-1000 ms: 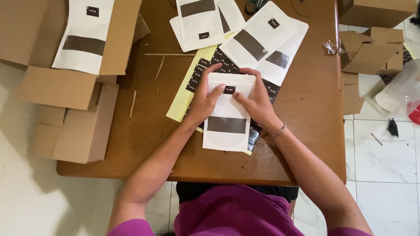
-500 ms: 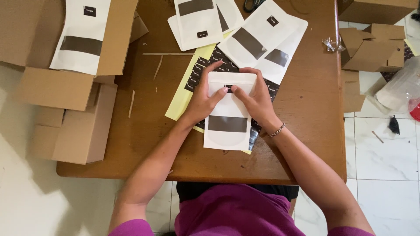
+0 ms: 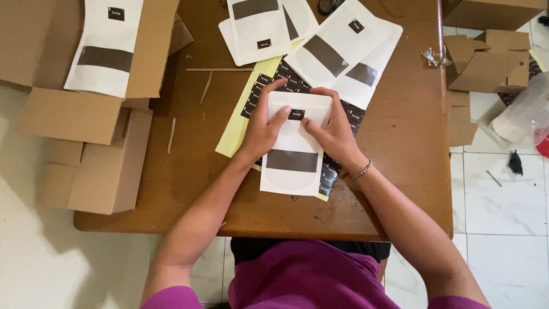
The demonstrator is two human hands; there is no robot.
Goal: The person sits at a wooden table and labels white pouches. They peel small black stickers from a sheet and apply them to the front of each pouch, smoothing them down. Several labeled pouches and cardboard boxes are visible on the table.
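Your left hand (image 3: 264, 127) & right hand (image 3: 333, 130) both press flat on the white pouch (image 3: 294, 146) at table centre, fingertips pinching in on the small black label (image 3: 296, 114) near its top; neither hand is clenched. The pouch lies on a yellow sticker sheet (image 3: 243, 117), w/ more pouches (image 3: 337, 51) further away. Risk, imo: if the pouch slides on that slick sheet the label sets crooked, and uneven pressure could trap a crease. Cardboard boxes (image 3: 97, 166) sit left, well apart.
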